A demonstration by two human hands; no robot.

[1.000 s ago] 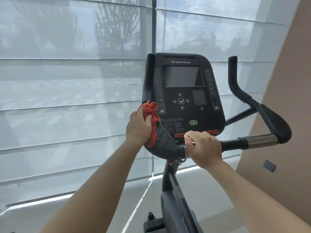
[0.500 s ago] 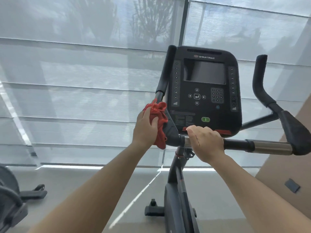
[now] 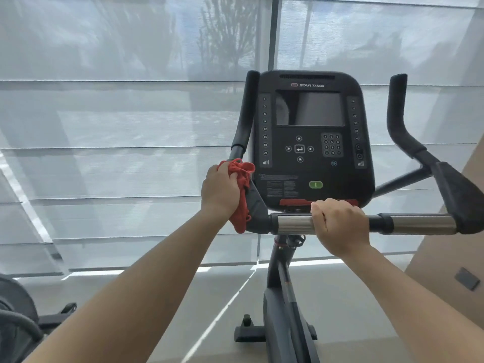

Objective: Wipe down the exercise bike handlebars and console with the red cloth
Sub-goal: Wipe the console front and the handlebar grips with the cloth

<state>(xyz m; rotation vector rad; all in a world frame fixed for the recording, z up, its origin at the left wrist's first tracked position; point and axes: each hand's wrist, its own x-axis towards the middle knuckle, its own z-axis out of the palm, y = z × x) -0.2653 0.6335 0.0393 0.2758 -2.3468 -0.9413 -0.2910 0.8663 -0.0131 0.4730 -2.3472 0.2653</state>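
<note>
A black console with a dark screen and keypad stands in front of me on the exercise bike. My left hand grips the red cloth against the left handlebar, where its upright horn meets the padded elbow rest. My right hand is wrapped around the horizontal handlebar bar, just below the console. The right handlebar horn and its pad stand free.
The bike's post and base run down to the grey floor. Shaded window blinds fill the wall behind. Part of another machine sits at the lower left. A tan wall with a socket is at the right.
My view has swung left and down, so the bike sits further right. The left hand with the cloth stays on the left handlebar bend; the right hand keeps its hold on the bar.
</note>
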